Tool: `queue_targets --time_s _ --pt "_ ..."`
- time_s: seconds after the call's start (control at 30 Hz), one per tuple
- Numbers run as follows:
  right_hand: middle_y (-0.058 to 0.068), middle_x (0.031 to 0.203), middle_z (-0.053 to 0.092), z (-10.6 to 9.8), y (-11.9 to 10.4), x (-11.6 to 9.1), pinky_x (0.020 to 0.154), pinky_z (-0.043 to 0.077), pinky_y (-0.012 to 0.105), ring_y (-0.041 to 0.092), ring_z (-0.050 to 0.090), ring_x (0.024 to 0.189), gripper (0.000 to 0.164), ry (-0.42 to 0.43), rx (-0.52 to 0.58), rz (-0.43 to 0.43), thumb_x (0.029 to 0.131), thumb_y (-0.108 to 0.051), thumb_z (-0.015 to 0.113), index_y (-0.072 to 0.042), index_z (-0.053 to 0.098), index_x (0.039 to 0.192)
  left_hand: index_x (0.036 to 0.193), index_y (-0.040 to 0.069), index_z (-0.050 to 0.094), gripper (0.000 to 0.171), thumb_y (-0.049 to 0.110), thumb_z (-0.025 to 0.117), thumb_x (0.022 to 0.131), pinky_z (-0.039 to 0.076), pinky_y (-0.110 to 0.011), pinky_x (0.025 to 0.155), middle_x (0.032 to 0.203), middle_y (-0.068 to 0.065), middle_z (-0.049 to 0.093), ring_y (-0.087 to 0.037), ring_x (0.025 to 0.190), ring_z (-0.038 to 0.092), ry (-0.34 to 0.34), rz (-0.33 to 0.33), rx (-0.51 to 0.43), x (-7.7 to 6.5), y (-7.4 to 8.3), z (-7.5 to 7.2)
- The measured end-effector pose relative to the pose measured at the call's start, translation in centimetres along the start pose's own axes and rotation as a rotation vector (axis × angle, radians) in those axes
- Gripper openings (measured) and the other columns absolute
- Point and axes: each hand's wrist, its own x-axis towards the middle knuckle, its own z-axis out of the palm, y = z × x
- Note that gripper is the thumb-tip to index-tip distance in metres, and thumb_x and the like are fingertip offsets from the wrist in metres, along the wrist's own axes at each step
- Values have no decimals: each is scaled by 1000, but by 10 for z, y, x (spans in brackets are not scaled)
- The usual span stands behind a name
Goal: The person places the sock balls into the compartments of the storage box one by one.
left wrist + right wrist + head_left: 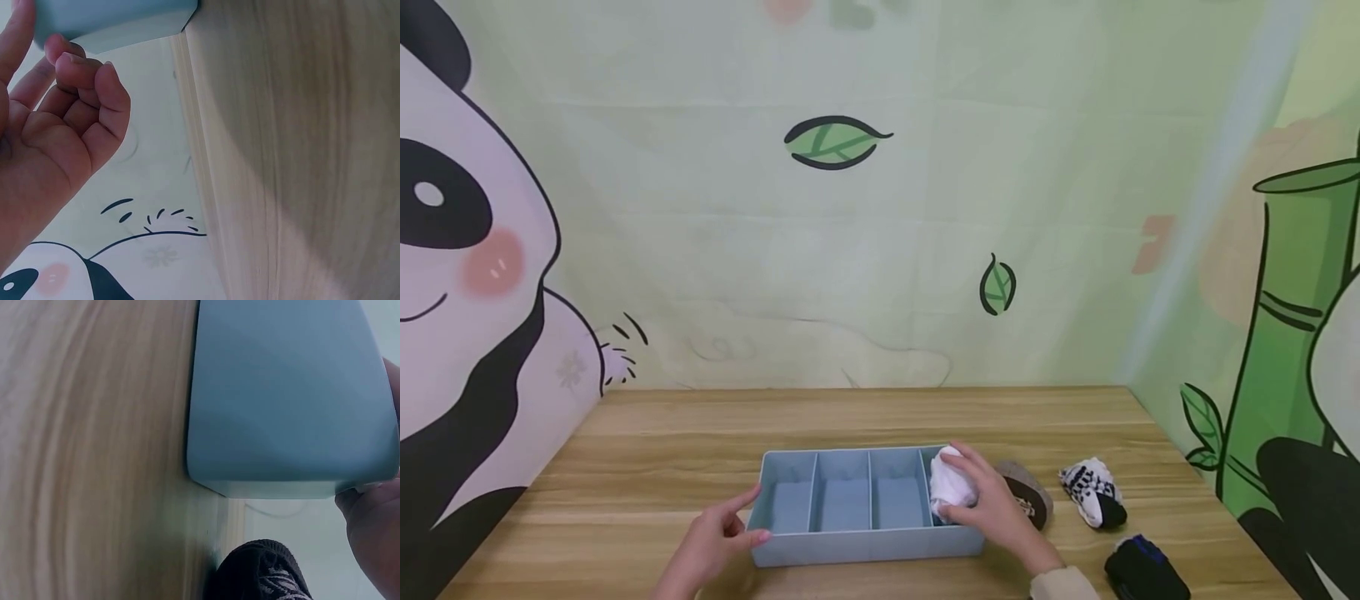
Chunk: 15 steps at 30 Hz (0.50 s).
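Note:
A pale blue divided storage box sits on the wooden table. My left hand holds its left end, thumb at the front corner and index finger at the side rim. In the left wrist view the other fingers of this hand are curled against the end wall. My right hand grips a bundled white sock, which sits in the rightmost compartment. The three compartments to its left hold nothing. In the right wrist view the box's end wall hides most of the hand.
Right of the box lie a grey-and-black rolled sock, partly behind my right hand, a white-and-black patterned sock and a black sock bundle with blue. A printed panda backdrop rises behind the table.

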Motion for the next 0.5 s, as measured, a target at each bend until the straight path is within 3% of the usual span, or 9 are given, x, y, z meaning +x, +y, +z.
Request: queue_targets --time_s 0.17,0.37,0.5 --pt "19 130 41 0 -1 2 80 42 41 36 45 111 58 -40 -43 -3 66 -16 79 1 56 116 126 3 49 61 13 74 72 29 -23 48 60 -2 39 -15 55 35 0 -5 -3 0 -1 1" --pt "21 130 41 0 -2 5 80 43 43 39 45 111 57 -66 -72 2 65 -14 79 3 57 115 127 3 49 61 13 74 72 29 -23 48 60 -3 40 -15 56 36 2 -11 -4 1 -2 1" --pt "24 131 38 1 -1 6 85 38 50 45 40 113 58 -89 -82 6 64 -15 79 2 57 115 127 3 49 61 13 74 71 29 -23 47 60 -2 39 -15 56 35 4 -4 -9 1 -3 1"
